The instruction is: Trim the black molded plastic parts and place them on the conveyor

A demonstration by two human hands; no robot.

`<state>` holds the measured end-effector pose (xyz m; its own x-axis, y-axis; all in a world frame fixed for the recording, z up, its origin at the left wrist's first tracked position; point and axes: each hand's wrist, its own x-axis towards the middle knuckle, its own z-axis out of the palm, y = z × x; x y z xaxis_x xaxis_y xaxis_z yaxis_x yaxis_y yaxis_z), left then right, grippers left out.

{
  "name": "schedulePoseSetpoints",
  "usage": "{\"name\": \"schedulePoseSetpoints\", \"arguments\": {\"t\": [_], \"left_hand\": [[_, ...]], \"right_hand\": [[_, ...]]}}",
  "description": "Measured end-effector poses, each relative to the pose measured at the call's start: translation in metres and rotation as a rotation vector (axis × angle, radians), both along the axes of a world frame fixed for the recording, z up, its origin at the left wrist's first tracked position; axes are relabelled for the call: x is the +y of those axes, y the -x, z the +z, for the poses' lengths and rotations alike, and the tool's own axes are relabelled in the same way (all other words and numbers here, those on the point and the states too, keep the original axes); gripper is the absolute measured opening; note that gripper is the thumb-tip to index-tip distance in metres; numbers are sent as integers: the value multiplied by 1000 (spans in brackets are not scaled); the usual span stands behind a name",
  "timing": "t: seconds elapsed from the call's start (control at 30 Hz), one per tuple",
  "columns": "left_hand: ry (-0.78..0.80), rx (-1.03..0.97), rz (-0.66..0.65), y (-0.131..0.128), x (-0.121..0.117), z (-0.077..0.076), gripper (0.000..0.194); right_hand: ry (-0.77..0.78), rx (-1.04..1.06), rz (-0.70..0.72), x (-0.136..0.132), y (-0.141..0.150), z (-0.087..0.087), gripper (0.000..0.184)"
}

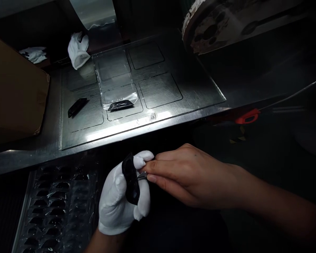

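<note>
My left hand [118,200], in a white glove, is closed around a glossy black plastic part [131,179] with slanted ends, held upright in front of the bench. My bare right hand [184,175] pinches a small pointed metal blade [142,175], its tip at the right edge of that part. The blade's rear end is hidden by my fingers. On the bench lie a similar black piece [77,107] and another black piece [121,104] at the mouth of a clear plastic bag [113,77].
The metal bench [160,116] bears a marked sheet. A cardboard box [15,91] stands left, a white glove [78,51] behind. Below left is a clear tray [68,211] of several black parts. A round machine part [208,28] is back right; a red-handled tool [247,116] sticks out.
</note>
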<state>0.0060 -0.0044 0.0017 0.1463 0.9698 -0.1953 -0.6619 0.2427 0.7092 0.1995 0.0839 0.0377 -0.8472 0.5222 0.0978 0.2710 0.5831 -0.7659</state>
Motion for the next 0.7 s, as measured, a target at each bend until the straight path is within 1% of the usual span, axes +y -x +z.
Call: {"name": "schedulePoseSetpoints", "arguments": {"t": [0.17, 0.33, 0.4, 0.47, 0.5, 0.57, 0.6, 0.63, 0.7], "left_hand": [[29, 8, 11, -2, -2, 0, 37], [44, -31, 32, -4, -1, -3, 37], [38, -45, 41, -4, 0, -3, 36], [23, -40, 48, -3, 1, -2, 36], [20, -26, 46, -2, 2, -1, 37], [26, 37, 43, 0, 2, 2, 37], [26, 79, 43, 1, 3, 4, 36], [22, 125, 47, 1, 2, 6, 36], [13, 213, 52, 1, 2, 10, 36]], "right_hand": [[16, 8, 4, 0, 0, 0, 27], [34, -9, 26, -7, 0, -2, 31], [64, 37, 28, -8, -3, -1, 32], [100, 118, -9, -4, -9, 2, 32], [102, 144, -57, -1, -13, 4, 33], [49, 144, -162, 8, -18, 12, 34], [-11, 123, -192, 13, -19, 16, 34], [-81, 95, -195, 17, -19, 20, 34], [-221, 35, -142, 23, -14, 27, 33]]}}
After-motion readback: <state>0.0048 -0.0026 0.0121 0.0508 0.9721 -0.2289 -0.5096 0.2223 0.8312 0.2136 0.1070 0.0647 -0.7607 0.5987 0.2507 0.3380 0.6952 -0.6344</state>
